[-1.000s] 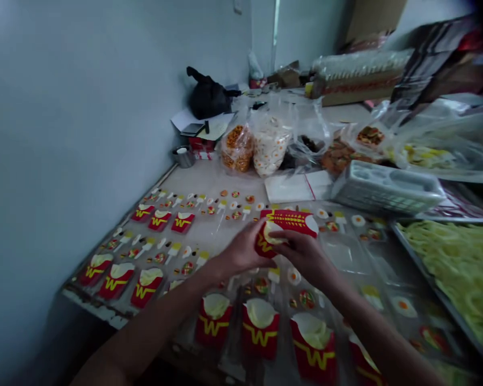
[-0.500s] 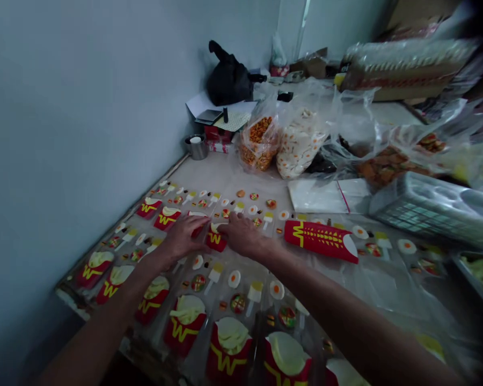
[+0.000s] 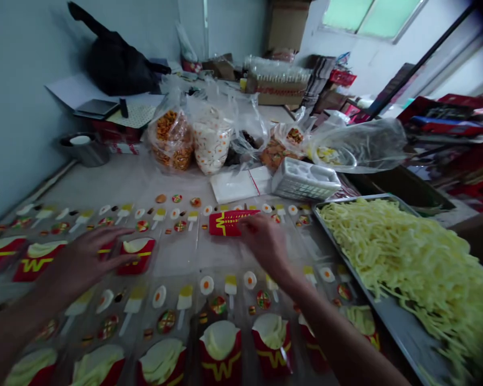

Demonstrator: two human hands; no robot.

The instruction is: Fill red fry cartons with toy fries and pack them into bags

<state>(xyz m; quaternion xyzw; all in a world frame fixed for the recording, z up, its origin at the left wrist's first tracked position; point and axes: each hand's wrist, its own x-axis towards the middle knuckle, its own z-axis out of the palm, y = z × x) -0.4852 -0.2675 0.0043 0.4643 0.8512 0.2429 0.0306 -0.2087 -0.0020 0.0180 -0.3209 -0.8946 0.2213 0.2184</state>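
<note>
My left hand (image 3: 84,257) is over the back row of red fries cartons with yellow zigzags. Its fingers are stretched out and apart; thumb and fingertips reach the filled carton (image 3: 125,265), and no grip shows. With curled fingers, my right hand (image 3: 265,244) closes on the right end of a flat, nested stack of red fries cartons (image 3: 221,224). Its fingertips are partly hidden and blurred. Around both hands lie clear plastic trays with small toy-like foods, such as a fried egg (image 3: 206,285) and a popsicle (image 3: 231,285). More filled cartons (image 3: 220,362) line the front.
At right stands a metal tray (image 3: 402,327) heaped with pale fries-like strips (image 3: 418,252). Behind the work are a white plastic basket (image 3: 306,182), clear bags of small pieces (image 3: 213,139), a metal cup (image 3: 89,150) and a black bag (image 3: 118,61). A wall (image 3: 20,96) borders the left.
The view has swung right, bringing the metal tray of strips into sight. My right hand has left the filled carton and moved right to the carton stack. My left hand has opened wider.
</note>
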